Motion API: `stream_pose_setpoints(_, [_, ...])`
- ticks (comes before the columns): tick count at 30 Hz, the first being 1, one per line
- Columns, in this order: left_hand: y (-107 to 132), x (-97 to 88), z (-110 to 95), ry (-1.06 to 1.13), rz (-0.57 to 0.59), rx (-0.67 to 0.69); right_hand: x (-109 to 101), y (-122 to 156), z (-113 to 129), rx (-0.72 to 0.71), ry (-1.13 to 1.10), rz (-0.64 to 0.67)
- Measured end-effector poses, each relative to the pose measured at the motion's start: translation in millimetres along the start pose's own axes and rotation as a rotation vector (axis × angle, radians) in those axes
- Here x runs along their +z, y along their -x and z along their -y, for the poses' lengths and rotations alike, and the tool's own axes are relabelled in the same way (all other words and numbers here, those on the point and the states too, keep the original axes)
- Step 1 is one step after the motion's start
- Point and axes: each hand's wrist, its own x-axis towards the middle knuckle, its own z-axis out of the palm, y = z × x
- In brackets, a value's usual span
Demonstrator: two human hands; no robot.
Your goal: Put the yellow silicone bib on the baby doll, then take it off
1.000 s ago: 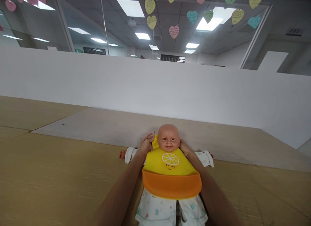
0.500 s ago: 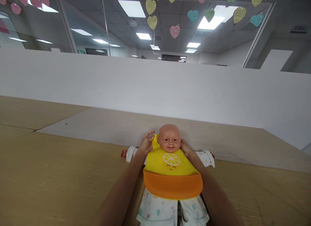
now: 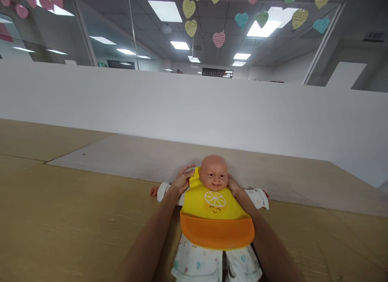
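Tan tabletop (image 3: 66, 209) carries a baby doll (image 3: 214, 172) lengthwise, head toward the far edge; the left hand (image 3: 182, 181) spreads beside the neck of the yellow bib (image 3: 214, 209) (right hand (image 3: 233, 184): fingers seemingly tucked behind the neck, hard to tell).

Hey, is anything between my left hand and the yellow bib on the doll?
No, nothing visible stands between them: your left hand looks right against the upper edge of the yellow bib, beside the doll's head.
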Motion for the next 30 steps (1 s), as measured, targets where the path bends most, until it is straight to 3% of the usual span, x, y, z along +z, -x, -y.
stream_pose_setpoints(14, [0.4, -1.6, 0.0, 0.039, 0.04, -0.005, -11.7, -11.3, -10.9, -0.005, 0.053, 0.045])
stream_pose_setpoints(30, [-0.9, -0.5, 3.2, 0.085, 0.087, -0.018, 1.8, 3.2, 4.0, -0.049, 0.079, 0.049])
